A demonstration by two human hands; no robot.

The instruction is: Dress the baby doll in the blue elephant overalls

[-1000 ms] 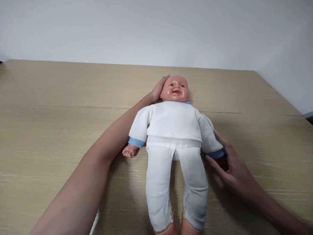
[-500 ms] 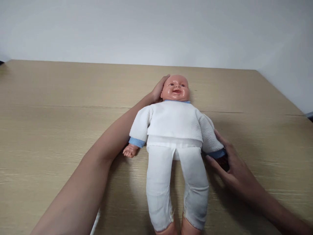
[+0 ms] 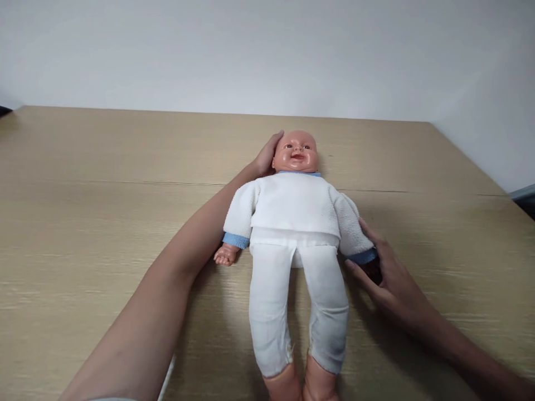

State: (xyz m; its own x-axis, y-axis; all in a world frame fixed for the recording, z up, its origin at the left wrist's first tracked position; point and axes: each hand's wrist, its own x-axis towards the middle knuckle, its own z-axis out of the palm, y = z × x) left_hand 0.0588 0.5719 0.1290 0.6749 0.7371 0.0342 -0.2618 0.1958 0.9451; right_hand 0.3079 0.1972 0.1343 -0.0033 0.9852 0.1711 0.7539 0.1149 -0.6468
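A doll (image 3: 296, 207) is laid face up on the desk (image 3: 100, 223), from the upper centre of the frame down to its bottom edge, where the feet are cut off. Its head (image 3: 296, 156) is flanked by the left hand (image 3: 266, 159), which is cupped along the side; how firmly it is closed cannot be told, as some fingers are hidden. Near the right cuff (image 3: 363, 257) in the frame, the right hand (image 3: 393, 284) is held wide, thumb and fingers parted about the sleeve end.

Should the head be pushed from one side only, it could be rolled or twisted at the neck, since no opposing hand is seen there. The loose sleeve could be slid over the arm if only cloth were pinched — the limb might then be left behind. The frayed trouser hems could be caught by a fingertip and torn further.

The head is smooth, rounded and glossy, seemingly of hard plastic, and might be slippery. The white top (image 3: 292, 195) is nubbly and fleecy, trimmed in blue; the white trousers (image 3: 271, 301) are thinner, creased at the knees. Pale wood grain is shown across the flat desk, crossed by a thin seam
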